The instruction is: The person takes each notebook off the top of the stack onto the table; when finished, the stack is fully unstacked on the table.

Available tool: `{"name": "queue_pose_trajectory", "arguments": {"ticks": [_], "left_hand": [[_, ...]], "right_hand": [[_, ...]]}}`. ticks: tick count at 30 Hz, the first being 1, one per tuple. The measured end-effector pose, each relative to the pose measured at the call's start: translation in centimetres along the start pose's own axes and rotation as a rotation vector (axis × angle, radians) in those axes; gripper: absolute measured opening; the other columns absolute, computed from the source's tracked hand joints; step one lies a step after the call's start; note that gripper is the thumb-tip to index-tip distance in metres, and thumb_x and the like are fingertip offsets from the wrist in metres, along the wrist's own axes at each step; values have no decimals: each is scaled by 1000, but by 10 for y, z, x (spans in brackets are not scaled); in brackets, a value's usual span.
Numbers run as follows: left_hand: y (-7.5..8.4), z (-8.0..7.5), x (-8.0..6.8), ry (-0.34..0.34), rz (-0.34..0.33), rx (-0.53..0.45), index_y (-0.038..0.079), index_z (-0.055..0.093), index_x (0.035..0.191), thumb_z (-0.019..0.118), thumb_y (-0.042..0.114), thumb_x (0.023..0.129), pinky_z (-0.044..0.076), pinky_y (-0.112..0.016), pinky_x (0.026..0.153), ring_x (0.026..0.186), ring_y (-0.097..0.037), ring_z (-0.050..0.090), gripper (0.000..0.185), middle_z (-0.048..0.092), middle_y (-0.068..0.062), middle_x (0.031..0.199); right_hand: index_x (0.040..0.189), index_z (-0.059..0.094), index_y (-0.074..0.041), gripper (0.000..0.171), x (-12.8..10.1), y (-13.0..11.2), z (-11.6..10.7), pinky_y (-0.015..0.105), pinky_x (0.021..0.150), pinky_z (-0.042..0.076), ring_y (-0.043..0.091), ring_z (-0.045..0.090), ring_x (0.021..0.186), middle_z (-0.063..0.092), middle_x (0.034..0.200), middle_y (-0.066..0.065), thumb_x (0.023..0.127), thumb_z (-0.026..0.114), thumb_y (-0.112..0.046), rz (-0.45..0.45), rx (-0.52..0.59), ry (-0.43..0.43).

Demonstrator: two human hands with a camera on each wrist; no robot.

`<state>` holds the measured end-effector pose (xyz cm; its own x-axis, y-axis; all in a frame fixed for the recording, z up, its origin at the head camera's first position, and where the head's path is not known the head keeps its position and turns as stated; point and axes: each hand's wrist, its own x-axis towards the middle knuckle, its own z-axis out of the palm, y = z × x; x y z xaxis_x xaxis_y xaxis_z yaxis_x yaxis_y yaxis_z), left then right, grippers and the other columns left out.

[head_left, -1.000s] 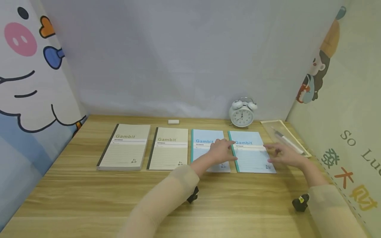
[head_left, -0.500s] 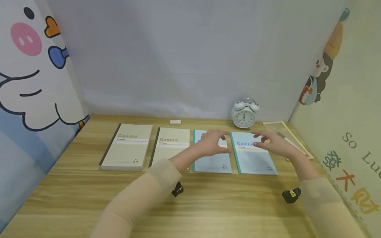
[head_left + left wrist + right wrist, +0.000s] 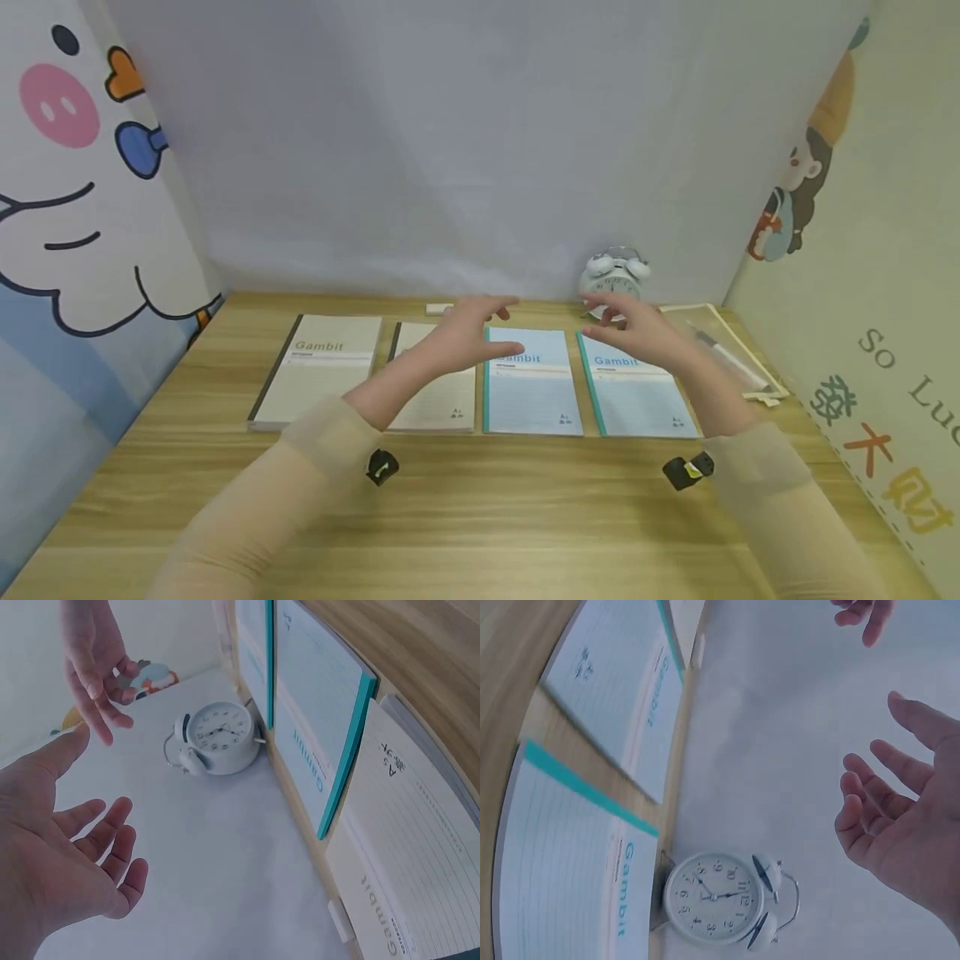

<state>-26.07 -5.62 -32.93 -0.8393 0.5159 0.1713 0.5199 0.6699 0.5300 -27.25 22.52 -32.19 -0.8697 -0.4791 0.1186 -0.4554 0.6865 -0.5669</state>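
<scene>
Four is avoided here: several Gambit notebooks lie in a row on the table. Two have cream covers with dark spines, a far-left notebook and a second cream notebook; two are blue with teal spines, an inner blue notebook and a right-hand blue notebook. My left hand hovers over the second cream and inner blue notebooks, fingers loosely bent, holding nothing. Above the right-hand blue notebook, my right hand is raised, also holding nothing. It hides part of the white alarm clock.
A white eraser-like block lies at the table's back edge, partly behind my left hand. At the back right is a clear pouch with a pen-like item inside. Printed curtains flank the wooden table.
Both hands have lifted away from the right-hand blue notebook. The left hand has moved left and up, the right hand left and up. The notebooks stay in their row.
</scene>
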Motion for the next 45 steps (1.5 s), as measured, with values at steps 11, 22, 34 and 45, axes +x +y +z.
{"name": "queue_pose_trajectory", "arguments": {"ticks": [11, 22, 34, 45], "left_hand": [[-34, -38, -34, 99, -42, -4, 18, 38, 145, 69, 40, 85, 32, -53, 101, 118, -28, 47, 72, 56, -6, 126], [-106, -68, -82, 244, -86, 24, 15, 38, 145, 68, 39, 86, 35, -56, 97, 116, -38, 47, 70, 56, -14, 125], [-172, -85, -125, 323, -143, 108, 5, 39, 143, 69, 32, 86, 36, -58, 94, 115, -43, 46, 70, 51, -23, 131], [-223, -74, -151, 241, -214, 140, -4, 33, 143, 72, 33, 84, 23, -66, 99, 125, -52, 32, 80, 44, -32, 134]], "right_hand": [[140, 46, -19, 54, 28, -48, 21, 35, 72, 45, 18, 51, 97, 55, 130, 5, 91, 64, -27, -89, 87, 132], [139, 47, -20, 53, 52, -83, 59, 35, 81, 46, 21, 51, 106, 53, 129, 3, 90, 65, -28, -134, 174, 113], [140, 45, -17, 58, 78, -109, 116, 36, 83, 48, 23, 53, 110, 51, 134, 3, 88, 67, -30, -92, 172, 124], [143, 42, -17, 63, 86, -124, 186, 31, 91, 46, 23, 52, 117, 45, 142, 3, 88, 66, -35, -75, 153, 0]]}}
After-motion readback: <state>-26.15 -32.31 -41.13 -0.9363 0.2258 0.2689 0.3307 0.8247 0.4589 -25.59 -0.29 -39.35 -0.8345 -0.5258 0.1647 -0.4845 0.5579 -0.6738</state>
